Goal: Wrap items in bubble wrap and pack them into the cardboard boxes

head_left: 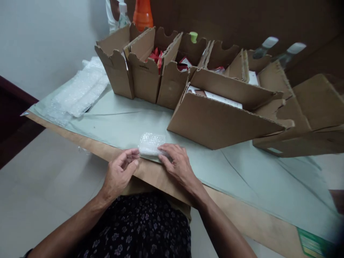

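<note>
A small clear bubble-wrap packet (152,144) lies flat near the front edge of the table. What is inside it, if anything, cannot be made out. My right hand (176,161) grips the packet's right end, with the fingers over its edge and the thumb just in front. At the left end is my left hand (122,168), its fingers loosely curled and the thumb apart from them. The left fingertips come up to the packet's edge, and no object shows between them and the thumb.
Bubble-wrap sheets (80,86) are piled at the left of the table (120,122). A row of cardboard bins (145,80) stands behind, some holding red packets. A larger cardboard bin (225,123) with white boxes sits at right. Bottles and an orange container (143,16) stand behind.
</note>
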The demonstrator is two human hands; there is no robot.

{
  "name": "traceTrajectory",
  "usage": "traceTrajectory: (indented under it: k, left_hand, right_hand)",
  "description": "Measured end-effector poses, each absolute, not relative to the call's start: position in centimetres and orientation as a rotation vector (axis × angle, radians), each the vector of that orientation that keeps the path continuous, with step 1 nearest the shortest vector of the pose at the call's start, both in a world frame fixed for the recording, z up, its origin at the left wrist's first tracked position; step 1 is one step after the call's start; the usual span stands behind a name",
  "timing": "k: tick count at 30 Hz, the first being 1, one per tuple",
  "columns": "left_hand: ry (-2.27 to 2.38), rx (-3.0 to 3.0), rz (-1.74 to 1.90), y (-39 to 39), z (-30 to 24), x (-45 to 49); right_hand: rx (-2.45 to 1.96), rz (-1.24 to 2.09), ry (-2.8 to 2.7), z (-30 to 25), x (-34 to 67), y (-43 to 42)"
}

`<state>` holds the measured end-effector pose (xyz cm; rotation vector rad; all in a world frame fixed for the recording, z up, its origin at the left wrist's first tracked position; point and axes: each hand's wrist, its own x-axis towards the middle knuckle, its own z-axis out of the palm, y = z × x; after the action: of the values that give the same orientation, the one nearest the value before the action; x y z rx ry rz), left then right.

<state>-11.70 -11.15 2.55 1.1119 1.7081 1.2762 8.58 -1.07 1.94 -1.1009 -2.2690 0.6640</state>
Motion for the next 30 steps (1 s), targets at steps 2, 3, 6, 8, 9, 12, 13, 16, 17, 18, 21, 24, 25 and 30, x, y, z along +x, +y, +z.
traceTrajectory:
  k: [2, 3, 6, 8, 9, 12, 13, 16, 17, 18, 21, 24, 25, 30]
  left_hand:
    - [1.686, 1.024, 1.310, -11.4, 2.6, -11.3]
    - [1.666, 0.967, 1.333, -11.4, 2.5, -11.2]
    - [1.527, 0.760, 1.368, -11.3, 2.3, -10.3]
    - [1.359, 0.694, 1.348, -11.1, 2.0, -9.4]
    - [1.271, 0.684, 1.334, -10.9, 1.9, -9.0]
    - [1.107, 0.716, 1.302, -10.4, 1.7, -8.1]
    - [1.109, 0.739, 1.290, -10.2, 1.8, -7.9]
    - [1.181, 0.921, 1.138, -9.6, 2.8, -7.7]
    - [1.204, 1.019, 1.050, -9.4, 3.2, -7.5]
    - [1.217, 1.129, 0.950, -9.3, 3.7, -7.2]
    - [1.231, 1.422, 0.713, -9.0, 4.6, -6.0]
    - [1.227, 1.573, 0.587, -8.7, 4.7, -5.1]
    - [1.228, 1.625, 0.586, -8.5, 4.8, -5.0]
    - [1.309, 2.225, 1.128, -3.6, 7.5, -5.8]
  right_hand:
    - [-1.095, 0.678, -2.237, 2.3, 8.8, -1.6]
    - [-1.103, 0.680, -2.202, 2.5, 8.9, -1.9]
    - [-1.118, 0.725, -2.069, 3.0, 8.8, -2.9]
    - [-1.091, 0.812, -2.023, 3.2, 8.5, -3.7]
    - [-1.075, 0.865, -2.022, 3.3, 8.5, -4.1]
    - [-1.072, 0.898, -2.041, 3.5, 9.0, -4.8]
    - [-1.096, 0.866, -2.035, 3.7, 9.6, -4.8]
    - [-1.136, 0.903, -1.980, 4.6, 12.0, -4.4]
    - [-1.118, 0.998, -1.966, 5.0, 12.9, -4.2]
    - [-1.085, 1.106, -1.957, 5.4, 13.7, -4.1]
    - [-1.029, 1.305, -2.036, 6.7, 15.3, -4.0]
    - [-1.130, 1.247, -2.197, 7.7, 16.1, -4.3]
    - [-1.160, 1.205, -2.219, 8.2, 16.5, -4.3]
    - [-1.205, 0.740, -2.002, 13.3, 20.6, -3.2]
